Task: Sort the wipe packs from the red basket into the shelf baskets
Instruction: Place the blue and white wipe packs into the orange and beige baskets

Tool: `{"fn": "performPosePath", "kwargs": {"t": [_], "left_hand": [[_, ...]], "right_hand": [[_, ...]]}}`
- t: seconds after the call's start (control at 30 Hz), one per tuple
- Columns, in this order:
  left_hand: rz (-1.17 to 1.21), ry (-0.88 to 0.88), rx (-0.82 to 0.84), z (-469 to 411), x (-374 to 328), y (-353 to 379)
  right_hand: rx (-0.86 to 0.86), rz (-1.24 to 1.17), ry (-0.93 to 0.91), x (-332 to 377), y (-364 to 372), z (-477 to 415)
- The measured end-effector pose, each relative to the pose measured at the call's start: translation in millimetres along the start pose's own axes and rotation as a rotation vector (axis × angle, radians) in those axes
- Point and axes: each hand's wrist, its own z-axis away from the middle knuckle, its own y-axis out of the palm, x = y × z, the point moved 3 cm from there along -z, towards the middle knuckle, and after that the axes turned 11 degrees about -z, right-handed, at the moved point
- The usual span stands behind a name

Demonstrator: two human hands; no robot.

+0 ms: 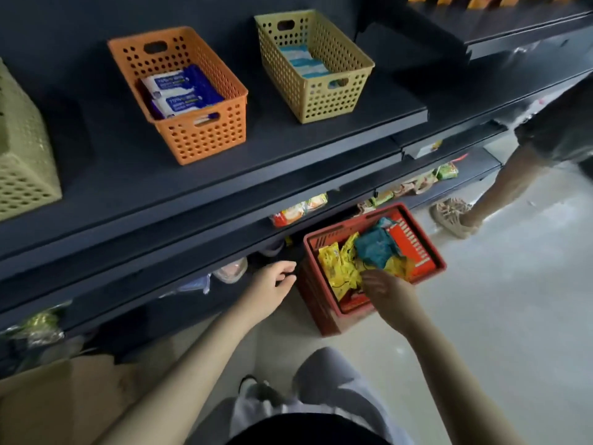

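Note:
The red basket (324, 311) stands on the floor below the shelves, holding several yellow wipe packs (337, 268) and teal packs (373, 247). My right hand (385, 292) reaches into its near side, fingers spread over the yellow packs; whether it grips one I cannot tell. My left hand (272, 284) hovers left of the basket with loosely curled fingers, holding nothing. On the shelf, an orange basket (205, 136) holds blue-and-white wipe packs (179, 91). To its right a yellow basket (324, 97) holds light blue-and-white packs (303, 61).
A pale green basket (22, 162) sits at the shelf's left end. Snack packets (298, 210) line the lower shelves. Another person's leg and sandalled foot (454, 216) stand right of the red basket. A cardboard box (57, 399) lies at lower left.

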Motion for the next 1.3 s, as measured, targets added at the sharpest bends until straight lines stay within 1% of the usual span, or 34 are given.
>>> {"fn": "performPosePath", "kwargs": {"t": [0.13,0.27,0.4,0.5,0.6,0.67,0.73,0.83,0.93,1.0,1.07,1.17,1.23,1.3], "left_hand": [[0.057,-0.113,0.106,-24.6,5.5,52.4],[0.012,-0.194,0.184,-64.9,-3.8,103.6],[-0.023,-0.320,0.183,-110.0,-15.4,151.7],[-0.055,-0.380,0.192,-150.0,-20.2,185.9],[-0.062,-0.422,0.212,-193.3,-20.4,219.6],[-0.053,-0.436,0.234,-230.9,-15.8,245.1],[-0.051,-0.427,0.233,-276.2,-7.1,273.0],[-0.088,-0.414,0.188,-344.5,7.0,312.8],[-0.102,-0.399,0.137,-394.1,18.6,346.8],[-0.112,-0.380,0.118,-413.3,23.6,363.8],[-0.129,-0.358,0.092,-424.2,30.7,376.9],[-0.212,-0.325,-0.010,-425.7,41.8,381.9],[-0.241,-0.346,-0.059,-419.9,47.7,381.5],[-0.281,-0.404,-0.083,-411.4,53.3,378.2]], "right_hand": [[-0.003,-0.040,0.098,-53.3,-11.2,-12.4],[-0.006,-0.107,0.195,-107.4,-36.3,-42.5],[0.051,-0.108,0.251,-160.8,-70.6,-93.5],[0.053,-0.123,0.273,-196.6,-92.0,-138.7],[0.037,-0.128,0.345,-237.0,-99.8,-182.2],[-0.006,-0.159,0.392,-266.2,-97.2,-216.5],[-0.038,-0.136,0.413,-294.2,-90.9,-255.5],[-0.039,-0.076,0.366,-325.4,-77.5,-312.0],[-0.075,-0.100,0.363,-350.8,-60.7,-350.6],[-0.059,-0.116,0.356,-365.0,-45.9,-364.1],[-0.057,-0.156,0.336,-375.9,-32.6,-371.2],[-0.105,-0.304,0.359,-384.7,-23.5,-369.1],[-0.126,-0.334,0.358,-387.7,-23.3,-366.4],[-0.147,-0.361,0.361,-385.8,-26.4,-363.9]]}}
